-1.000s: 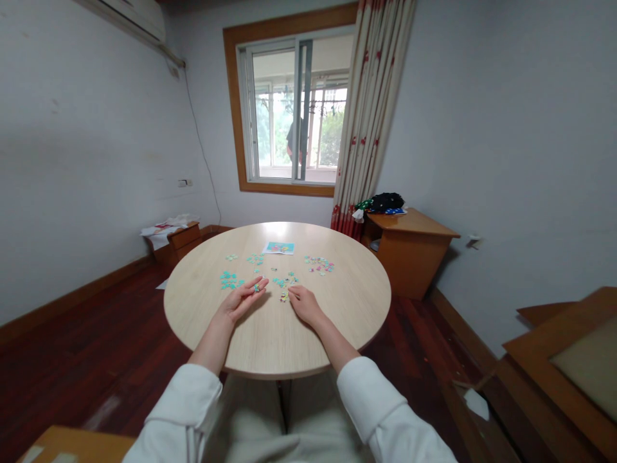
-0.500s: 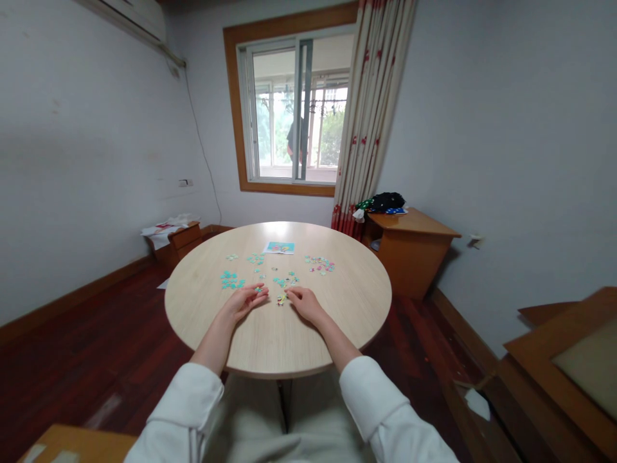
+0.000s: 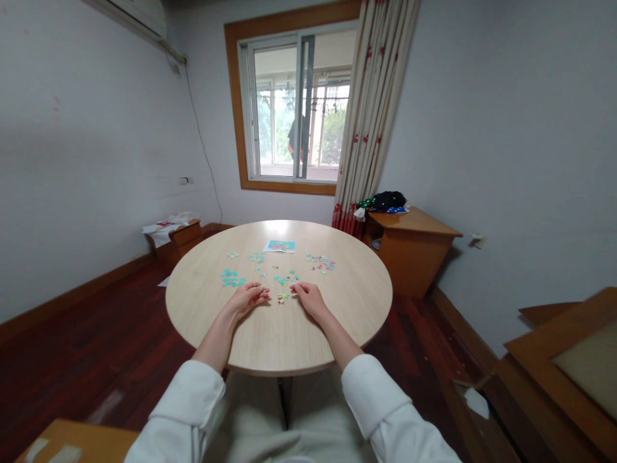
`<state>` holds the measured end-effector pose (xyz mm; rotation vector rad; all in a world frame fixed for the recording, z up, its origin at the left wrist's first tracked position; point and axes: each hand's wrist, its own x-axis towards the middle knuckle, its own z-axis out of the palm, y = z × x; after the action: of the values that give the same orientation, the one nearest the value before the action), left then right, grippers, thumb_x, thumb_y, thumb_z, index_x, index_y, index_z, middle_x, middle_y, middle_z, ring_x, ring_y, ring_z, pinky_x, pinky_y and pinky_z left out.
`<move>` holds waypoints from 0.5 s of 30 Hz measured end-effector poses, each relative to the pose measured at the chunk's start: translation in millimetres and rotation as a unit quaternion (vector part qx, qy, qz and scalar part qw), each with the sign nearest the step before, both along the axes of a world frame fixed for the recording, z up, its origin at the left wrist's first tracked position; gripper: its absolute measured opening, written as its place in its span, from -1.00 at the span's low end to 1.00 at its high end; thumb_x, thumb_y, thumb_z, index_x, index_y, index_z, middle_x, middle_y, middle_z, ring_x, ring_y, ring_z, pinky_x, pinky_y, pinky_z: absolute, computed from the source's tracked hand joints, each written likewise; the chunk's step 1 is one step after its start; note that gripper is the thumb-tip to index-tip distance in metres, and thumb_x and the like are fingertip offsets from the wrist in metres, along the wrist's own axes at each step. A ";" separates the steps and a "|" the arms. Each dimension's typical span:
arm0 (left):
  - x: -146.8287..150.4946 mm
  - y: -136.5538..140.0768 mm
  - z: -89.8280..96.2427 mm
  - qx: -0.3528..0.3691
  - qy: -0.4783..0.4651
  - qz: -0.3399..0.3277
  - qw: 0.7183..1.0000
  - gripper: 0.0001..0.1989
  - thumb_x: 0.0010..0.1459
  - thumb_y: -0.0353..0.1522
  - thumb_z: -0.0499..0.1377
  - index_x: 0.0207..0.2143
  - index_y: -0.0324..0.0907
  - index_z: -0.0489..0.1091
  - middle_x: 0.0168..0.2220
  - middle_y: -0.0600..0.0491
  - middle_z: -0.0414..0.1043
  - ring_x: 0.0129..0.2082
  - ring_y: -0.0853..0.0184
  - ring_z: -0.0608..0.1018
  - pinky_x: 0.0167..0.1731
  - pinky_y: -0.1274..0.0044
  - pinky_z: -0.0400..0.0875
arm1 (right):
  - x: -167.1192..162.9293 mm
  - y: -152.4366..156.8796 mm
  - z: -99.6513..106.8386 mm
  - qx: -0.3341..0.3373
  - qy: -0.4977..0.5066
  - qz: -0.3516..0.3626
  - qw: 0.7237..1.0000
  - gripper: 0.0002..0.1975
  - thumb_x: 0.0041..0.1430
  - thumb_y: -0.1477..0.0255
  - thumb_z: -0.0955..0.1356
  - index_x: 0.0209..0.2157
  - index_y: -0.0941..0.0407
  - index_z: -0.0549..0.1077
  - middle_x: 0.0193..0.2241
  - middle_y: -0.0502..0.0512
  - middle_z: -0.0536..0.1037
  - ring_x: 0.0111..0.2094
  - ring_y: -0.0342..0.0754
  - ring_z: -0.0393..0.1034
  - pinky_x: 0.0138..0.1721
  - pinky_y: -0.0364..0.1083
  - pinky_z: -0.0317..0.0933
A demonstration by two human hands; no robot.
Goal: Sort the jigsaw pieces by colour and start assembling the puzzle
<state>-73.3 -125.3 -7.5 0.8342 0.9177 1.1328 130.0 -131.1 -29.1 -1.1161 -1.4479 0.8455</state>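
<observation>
My left hand rests on the near part of the round table, its fingers curled around a small jigsaw piece. To the right, my right hand has thumb and fingers pinched together; whatever is between the fingertips is too small to make out. Between the hands lies a small cluster of yellowish jigsaw pieces. Just beyond it is a group of teal and mixed pieces. Teal pieces are gathered beyond my left hand, and pink pieces lie farther off on the right.
A picture card lies toward the table's far side. Pale green pieces are spread left of centre. A wooden cabinet with dark cloth on top stands at the back right, near the curtain. Someone stands beyond the window.
The fingers of my left hand have curled in over the piece that lay more exposed before. My right hand has shifted slightly right, away from the yellowish cluster.
</observation>
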 end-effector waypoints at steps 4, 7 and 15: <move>1.5 -4.9 2.2 0.027 0.023 -0.041 0.999 -0.86 0.02 -0.60 0.17 -0.33 -0.32 0.32 -0.48 -0.05 0.50 -0.58 0.44 0.52 -0.51 0.59 0.48 | 0.0 0.6 -0.2 -0.007 0.017 0.010 1.000 -0.70 -0.01 0.29 0.27 -0.44 0.22 0.54 -0.46 0.15 0.56 -0.39 -0.05 0.43 -0.26 -0.02 0.30; 2.0 -6.8 1.4 0.052 0.030 -0.069 0.996 -0.82 -0.01 -0.58 0.22 -0.29 -0.34 0.37 -0.49 -0.03 0.50 -0.57 0.44 0.51 -0.46 0.56 0.48 | -0.2 0.9 -0.9 -0.009 0.024 0.010 1.000 -0.70 -0.01 0.28 0.28 -0.46 0.21 0.53 -0.47 0.14 0.56 -0.39 -0.05 0.43 -0.28 -0.03 0.30; 2.7 -7.6 -0.6 0.085 0.060 -0.086 0.991 -0.73 -0.09 -0.48 0.31 -0.27 -0.35 0.42 -0.56 0.02 0.45 -0.59 0.42 0.47 -0.51 0.54 0.41 | 0.2 1.2 -2.0 -0.010 0.015 0.012 1.000 -0.72 0.00 0.30 0.27 -0.48 0.20 0.52 -0.51 0.11 0.55 -0.44 -0.09 0.42 -0.32 -0.08 0.30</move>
<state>-70.6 -132.9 -8.1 1.1095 0.8385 1.0288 130.2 -129.9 -31.1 -1.0983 -1.4337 0.8906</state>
